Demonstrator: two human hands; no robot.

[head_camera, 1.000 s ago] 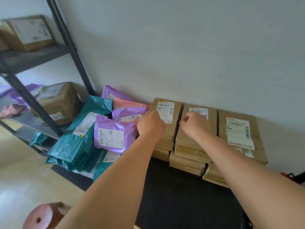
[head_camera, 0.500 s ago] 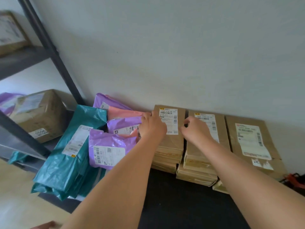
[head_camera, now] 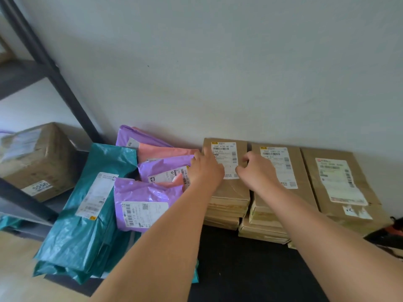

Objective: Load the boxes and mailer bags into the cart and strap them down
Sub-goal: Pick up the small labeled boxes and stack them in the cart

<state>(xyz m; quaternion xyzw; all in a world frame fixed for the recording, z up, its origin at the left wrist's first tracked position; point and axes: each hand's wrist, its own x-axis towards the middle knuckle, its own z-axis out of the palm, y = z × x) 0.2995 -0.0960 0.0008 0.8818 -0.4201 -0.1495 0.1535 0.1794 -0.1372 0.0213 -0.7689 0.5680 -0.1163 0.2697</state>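
Note:
Three stacks of flat brown boxes stand against the wall on a black platform [head_camera: 239, 269]. My left hand [head_camera: 206, 171] curls over the left edge of the top box [head_camera: 229, 188] of the left stack. My right hand [head_camera: 256, 173] hooks its fingers over that box's right edge, in the gap beside the middle stack [head_camera: 281, 192]. The right stack [head_camera: 340, 184] is untouched. Left of the boxes lies a heap of mailer bags: purple bags [head_camera: 141, 199], a pink one [head_camera: 161, 152] and teal ones [head_camera: 87, 225].
A dark metal shelf rack [head_camera: 54, 79] stands at the left, with a taped brown carton [head_camera: 37, 160] marked 5556 on a low shelf. A black and red object [head_camera: 390, 233] pokes in at the right edge. Pale floor [head_camera: 15, 269] shows at lower left.
My right hand has shifted left from the middle stack to the right edge of the left stack's top box. My left hand stays at its left edge. The view has dropped closer.

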